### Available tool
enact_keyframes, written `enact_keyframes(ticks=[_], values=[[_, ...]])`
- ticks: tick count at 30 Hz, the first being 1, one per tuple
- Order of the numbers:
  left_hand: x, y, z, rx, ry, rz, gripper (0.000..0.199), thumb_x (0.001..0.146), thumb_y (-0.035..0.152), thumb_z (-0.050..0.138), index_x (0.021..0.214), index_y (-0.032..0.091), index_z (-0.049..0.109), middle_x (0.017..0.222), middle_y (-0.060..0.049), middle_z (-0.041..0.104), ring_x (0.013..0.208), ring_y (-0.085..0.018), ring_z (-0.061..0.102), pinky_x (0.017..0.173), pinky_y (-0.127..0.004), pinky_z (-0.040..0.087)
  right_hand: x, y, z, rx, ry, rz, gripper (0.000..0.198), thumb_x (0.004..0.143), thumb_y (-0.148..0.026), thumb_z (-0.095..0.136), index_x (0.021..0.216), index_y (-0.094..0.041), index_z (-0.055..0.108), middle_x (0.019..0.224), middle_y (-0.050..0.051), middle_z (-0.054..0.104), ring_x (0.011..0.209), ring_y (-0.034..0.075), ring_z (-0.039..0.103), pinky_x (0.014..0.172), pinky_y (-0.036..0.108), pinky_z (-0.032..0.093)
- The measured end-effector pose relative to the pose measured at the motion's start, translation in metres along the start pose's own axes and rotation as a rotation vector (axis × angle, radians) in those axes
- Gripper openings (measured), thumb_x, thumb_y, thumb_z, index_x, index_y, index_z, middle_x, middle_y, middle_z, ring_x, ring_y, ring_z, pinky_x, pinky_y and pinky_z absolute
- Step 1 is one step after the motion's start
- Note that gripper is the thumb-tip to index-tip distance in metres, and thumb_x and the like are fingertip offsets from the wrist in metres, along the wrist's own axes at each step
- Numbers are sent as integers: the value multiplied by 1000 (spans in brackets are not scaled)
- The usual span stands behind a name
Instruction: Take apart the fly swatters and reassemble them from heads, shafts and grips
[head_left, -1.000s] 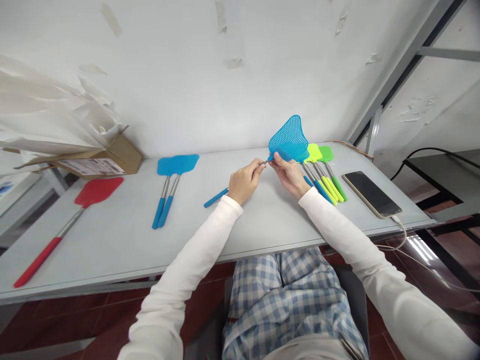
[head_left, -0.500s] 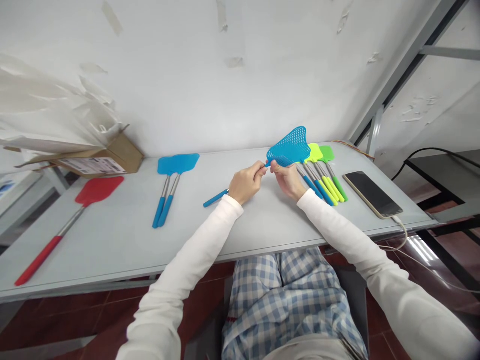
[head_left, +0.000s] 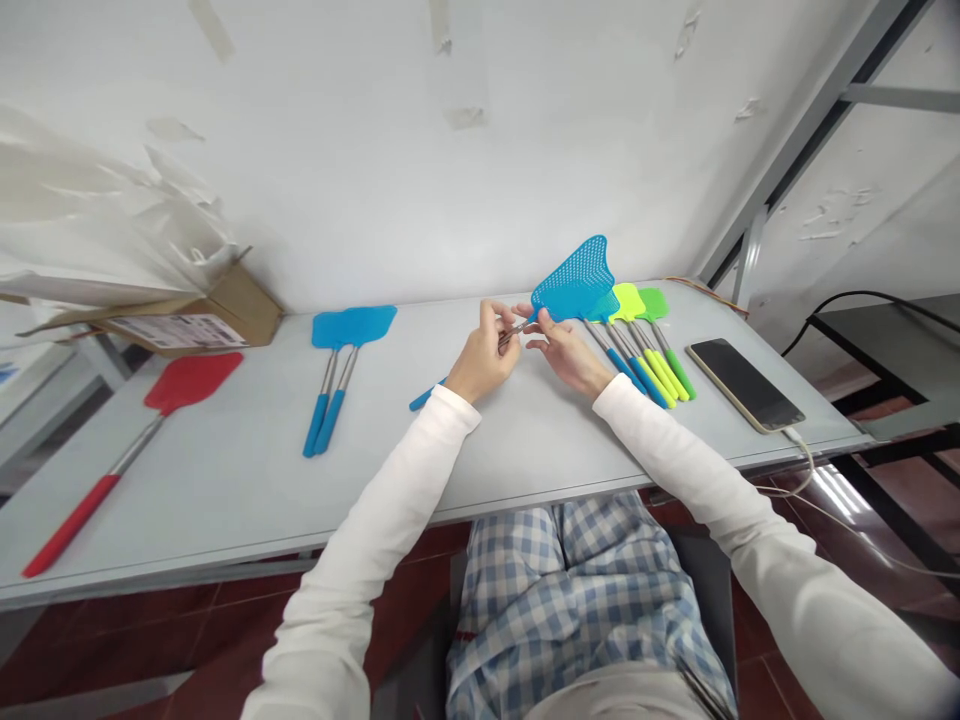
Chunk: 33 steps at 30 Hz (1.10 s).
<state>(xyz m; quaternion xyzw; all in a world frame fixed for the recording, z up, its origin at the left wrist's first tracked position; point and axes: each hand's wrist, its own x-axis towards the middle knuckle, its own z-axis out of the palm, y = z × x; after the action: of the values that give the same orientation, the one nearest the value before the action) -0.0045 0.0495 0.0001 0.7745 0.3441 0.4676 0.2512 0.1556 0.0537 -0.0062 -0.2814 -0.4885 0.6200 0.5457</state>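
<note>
Both my hands are on a blue fly swatter point(head_left: 574, 284), its perforated head tilted up to the right. My left hand point(head_left: 486, 356) is closed around its metal shaft, and the blue handle end sticks out below that hand, partly hidden by the wrist. At the neck of the head, my right hand point(head_left: 570, 356) pinches with thumb and fingers, some of them loosely bent. Just right of it lie several fly swatters in a row: blue ones with blue handles point(head_left: 649, 385), yellow ones point(head_left: 627, 300) and a green one point(head_left: 654, 303).
Two blue fly swatters point(head_left: 355, 326) lie together left of centre on the grey table point(head_left: 247, 480). A red fly swatter point(head_left: 193, 380) is at the far left, before a cardboard box point(head_left: 244, 305). At right, a phone point(head_left: 744, 384) has a white cable point(head_left: 810, 465). A wall stands behind.
The swatter's head has risen slightly and tilted more upright. My left hand has slid back down the shaft, exposing metal near the neck, and my right fingers have loosened somewhat.
</note>
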Motion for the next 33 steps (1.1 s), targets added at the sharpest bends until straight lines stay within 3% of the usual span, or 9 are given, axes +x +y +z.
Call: enact_keyframes(ticks=[3, 6, 9, 13, 18, 23, 28, 33], values=[[-1, -5, 7, -43, -6, 22, 26, 89, 24, 51, 111, 21, 37, 89, -2, 66, 73, -12, 64, 69, -27, 48, -2, 4, 4, 42, -71, 24, 40, 73, -60, 72, 95, -26, 74, 115, 1, 70, 98, 15, 60, 82, 27, 47], [-1, -2, 10, 65, 0, -11, 26, 92, 27, 50, 114, 20, 37, 105, -10, 68, 90, -16, 68, 76, -30, 49, -1, 8, 5, 38, -61, 0, 40, 75, -58, 72, 97, -25, 74, 111, 2, 72, 104, 17, 61, 86, 27, 49], [-1, 5, 8, 315, -10, -164, 30, 93, 36, 51, 117, 20, 42, 101, -7, 71, 88, -19, 68, 73, -29, 46, 2, 10, 1, -35, 15, -61, 42, 76, -61, 70, 98, -26, 75, 112, 2, 72, 106, 18, 62, 86, 29, 50], [-2, 10, 4, 579, -94, -311, 26, 95, 47, 47, 105, 25, 55, 91, -3, 72, 84, -21, 68, 69, -27, 42, 4, 3, -9, -136, 65, -108, 42, 79, -61, 66, 101, -28, 75, 116, 3, 72, 109, 18, 63, 85, 29, 51], [-3, 9, 7, 623, -190, -297, 33, 100, 46, 35, 111, 25, 58, 97, -4, 74, 89, -22, 69, 68, -27, 41, 5, -2, -12, -108, 69, -70, 48, 78, -65, 64, 105, -26, 73, 110, 4, 73, 97, 17, 66, 78, 28, 52], [-5, 10, 12, 630, -207, -271, 42, 102, 45, 30, 134, 24, 49, 106, -8, 74, 95, -24, 70, 71, -28, 42, 6, 3, -4, -92, 154, -109, 50, 75, -73, 62, 81, -23, 65, 91, 5, 74, 99, 19, 67, 82, 31, 52], [-5, 11, 18, 701, -231, -289, 42, 102, 46, 27, 124, 24, 55, 99, -9, 74, 90, -26, 71, 71, -29, 43, 9, 6, 0, -75, 252, -151, 52, 73, -73, 63, 71, -23, 49, 85, 6, 74, 99, 20, 68, 85, 32, 52], [-3, 9, 20, 724, -223, -284, 41, 102, 46, 25, 119, 25, 56, 97, -9, 74, 89, -25, 71, 70, -29, 43, 13, 5, -2, -65, 289, -144, 51, 75, -72, 62, 72, -23, 49, 81, 6, 74, 97, 20, 69, 85, 32, 52]])
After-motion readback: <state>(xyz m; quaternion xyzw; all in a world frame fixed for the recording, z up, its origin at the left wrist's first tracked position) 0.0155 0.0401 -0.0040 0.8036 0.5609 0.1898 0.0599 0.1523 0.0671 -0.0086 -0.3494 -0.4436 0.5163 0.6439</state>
